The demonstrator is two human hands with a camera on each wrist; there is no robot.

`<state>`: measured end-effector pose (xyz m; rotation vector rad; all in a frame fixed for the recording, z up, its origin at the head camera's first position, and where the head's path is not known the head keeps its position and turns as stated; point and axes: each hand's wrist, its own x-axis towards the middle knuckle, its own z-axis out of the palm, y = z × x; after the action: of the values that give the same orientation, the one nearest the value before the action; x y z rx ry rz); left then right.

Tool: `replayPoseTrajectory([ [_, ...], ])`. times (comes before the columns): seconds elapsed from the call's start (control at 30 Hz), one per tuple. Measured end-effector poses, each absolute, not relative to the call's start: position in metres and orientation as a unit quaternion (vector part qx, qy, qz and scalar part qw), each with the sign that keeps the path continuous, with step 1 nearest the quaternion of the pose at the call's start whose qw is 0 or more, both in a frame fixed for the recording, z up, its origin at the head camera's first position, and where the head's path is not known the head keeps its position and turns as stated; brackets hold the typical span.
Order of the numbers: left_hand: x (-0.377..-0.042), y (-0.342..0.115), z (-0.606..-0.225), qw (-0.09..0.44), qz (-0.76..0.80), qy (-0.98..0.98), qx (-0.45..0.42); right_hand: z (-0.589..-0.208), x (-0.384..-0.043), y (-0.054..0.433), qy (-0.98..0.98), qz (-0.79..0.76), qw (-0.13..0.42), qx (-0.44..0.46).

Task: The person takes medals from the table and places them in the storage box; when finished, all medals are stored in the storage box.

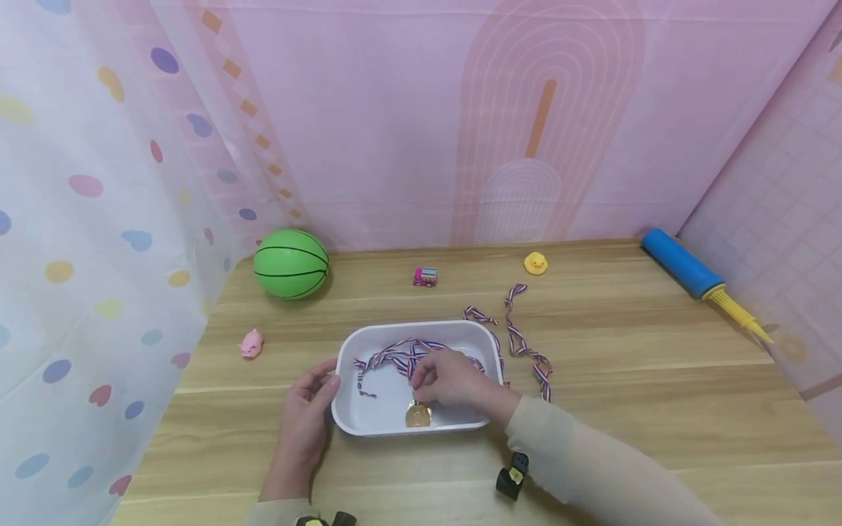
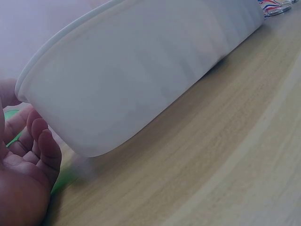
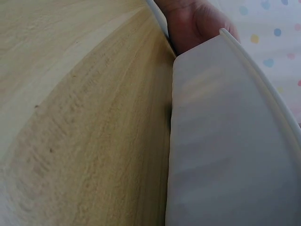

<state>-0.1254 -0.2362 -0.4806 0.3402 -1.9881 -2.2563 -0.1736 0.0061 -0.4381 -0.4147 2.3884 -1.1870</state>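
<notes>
A white plastic tray (image 1: 368,432) stands on the wooden table, with striped red, white and blue ribbon (image 1: 388,356) lying inside it. My left hand (image 1: 305,416) grips the tray's left end, thumb at the rim and fingers curled against the outer wall, also seen in the left wrist view beside the tray (image 2: 122,80). Reaching into the tray, my right hand (image 1: 454,378) pinches the ribbon just above a gold medal (image 1: 418,416). The medal is near the front wall. The right wrist view shows only the tray's outer side (image 3: 225,132) and my left hand (image 3: 195,26).
More striped ribbons (image 1: 516,340) lie right of the tray. Behind it are a green ball (image 1: 291,264), a small toy truck (image 1: 425,277) and a yellow duck (image 1: 536,263). A pink pig toy (image 1: 251,344) sits left; a blue and yellow hand pump (image 1: 684,264) lies at the far right.
</notes>
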Motion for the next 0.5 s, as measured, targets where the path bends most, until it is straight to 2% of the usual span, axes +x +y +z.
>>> replayPoseTrajectory([
  [0.27,-0.125,-0.236,-0.479,0.049,-0.740,-0.660,0.121,-0.436,-0.173,0.010,0.876,-0.411,0.192,-0.166],
  [0.5,-0.124,-0.235,-0.478,0.058,-0.740,-0.660,0.115,-0.409,-0.171,0.035,0.844,-0.475,0.160,-0.191],
])
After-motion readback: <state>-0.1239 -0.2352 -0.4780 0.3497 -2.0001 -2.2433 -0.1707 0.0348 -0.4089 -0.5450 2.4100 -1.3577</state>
